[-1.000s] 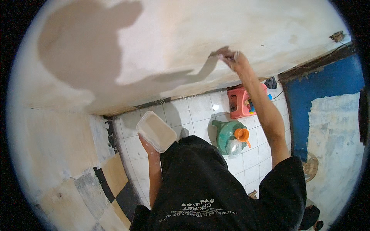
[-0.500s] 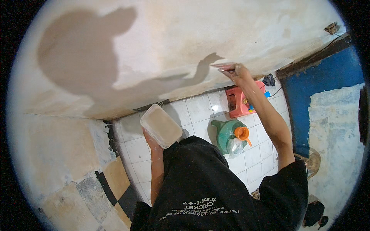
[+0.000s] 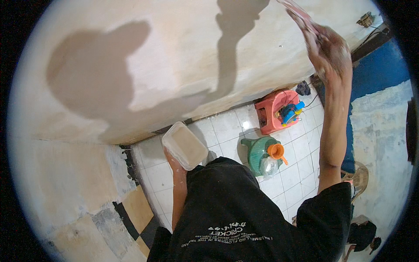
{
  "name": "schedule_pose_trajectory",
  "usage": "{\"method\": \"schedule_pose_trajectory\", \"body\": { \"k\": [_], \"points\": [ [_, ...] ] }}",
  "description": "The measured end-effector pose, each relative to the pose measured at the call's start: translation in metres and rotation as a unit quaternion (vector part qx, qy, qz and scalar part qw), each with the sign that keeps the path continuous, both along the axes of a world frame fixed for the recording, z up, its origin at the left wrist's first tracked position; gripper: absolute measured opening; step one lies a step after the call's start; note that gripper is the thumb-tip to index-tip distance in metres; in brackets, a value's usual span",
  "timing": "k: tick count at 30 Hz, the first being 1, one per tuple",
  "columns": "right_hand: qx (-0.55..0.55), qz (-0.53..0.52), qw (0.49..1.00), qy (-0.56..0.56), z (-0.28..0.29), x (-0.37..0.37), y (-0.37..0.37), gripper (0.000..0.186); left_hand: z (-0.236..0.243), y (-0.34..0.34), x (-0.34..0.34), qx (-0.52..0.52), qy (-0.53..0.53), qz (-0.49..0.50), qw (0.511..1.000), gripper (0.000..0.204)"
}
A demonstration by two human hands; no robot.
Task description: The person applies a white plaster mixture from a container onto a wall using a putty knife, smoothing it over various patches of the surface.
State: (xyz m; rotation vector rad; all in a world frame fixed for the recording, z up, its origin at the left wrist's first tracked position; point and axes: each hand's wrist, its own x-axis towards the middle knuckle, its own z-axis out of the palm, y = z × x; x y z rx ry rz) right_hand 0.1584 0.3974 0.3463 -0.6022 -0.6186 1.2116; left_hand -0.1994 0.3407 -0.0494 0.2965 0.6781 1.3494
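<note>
My left hand point(image 3: 173, 160) grips the side of a clear rectangular plastic tub point(image 3: 182, 146), its fingers mostly hidden behind it. Smooth beige paste fills the tub, which is held low in front of the black shirt. My right hand point(image 3: 329, 52) is raised at the upper right, in front of the pale wall point(image 3: 183, 56), and is smeared with whitish residue. A thin, flat pinkish piece point(image 3: 301, 14) seems to be held edge-on between its fingers; blur hides its exact kind. Whether that piece touches the wall cannot be made out.
On the white tiled floor point(image 3: 227, 129) stand a red plastic stool point(image 3: 266, 109) bearing a blue-and-yellow device, and a green stool point(image 3: 257, 150) bearing an orange dipper point(image 3: 276, 151) and a clear plastic bag point(image 3: 269, 167). A dark cable runs near the blue wall panel point(image 3: 379, 70).
My right hand has risen up and to the right, with the forearm now nearly upright. Its shadow climbs the wall too. The tub in my left hand has barely moved.
</note>
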Motion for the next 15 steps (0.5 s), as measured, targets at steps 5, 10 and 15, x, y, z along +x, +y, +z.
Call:
{"method": "schedule_pose_trajectory", "body": {
  "k": [5, 10, 15],
  "points": [
    [-0.012, -0.080, 0.974, -0.212, -0.060, 0.003, -0.063, 0.025, 0.029, 0.005, 0.014, 0.004, -0.044, -0.045, 0.998, 0.060],
    [-0.130, -0.162, 0.940, -0.269, -0.149, -0.041, -0.095, 0.023, 0.039, 0.005, 0.030, 0.044, -0.045, -0.096, 0.993, 0.067],
    [-0.125, -0.101, 0.860, -0.484, -0.193, -0.095, -0.115, 0.019, 0.046, 0.000, 0.068, -0.007, -0.120, -0.128, 0.985, 0.063]
  ]
}}
